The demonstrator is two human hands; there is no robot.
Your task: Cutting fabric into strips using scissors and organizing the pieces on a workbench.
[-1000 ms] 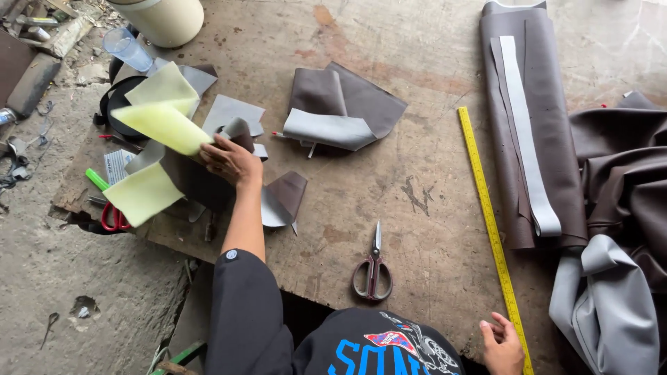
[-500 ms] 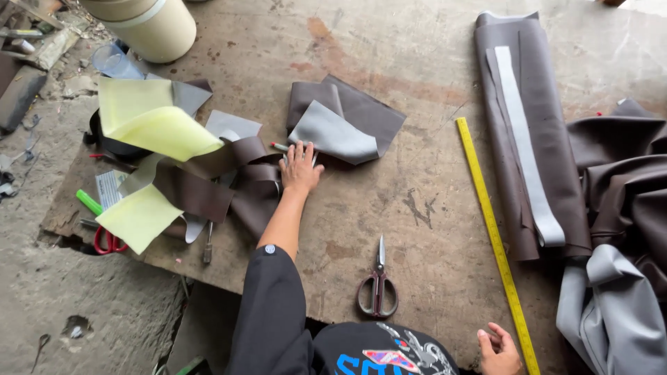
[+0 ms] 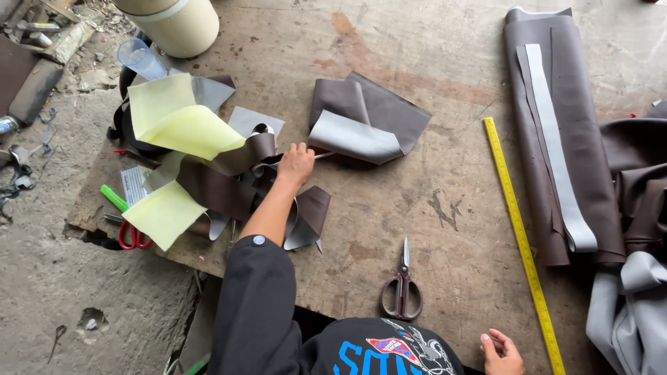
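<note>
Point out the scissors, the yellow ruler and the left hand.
scissors point(image 3: 401, 292), head view, at the pivot above the handles.
yellow ruler point(image 3: 517, 232), head view, mid-length.
left hand point(image 3: 297, 164), head view, back of the hand.

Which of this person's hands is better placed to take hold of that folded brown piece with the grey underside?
The left hand, probably. It is stretched out and lies right beside the folded brown piece. The right hand rests back near the body, by the yellow ruler.
</note>
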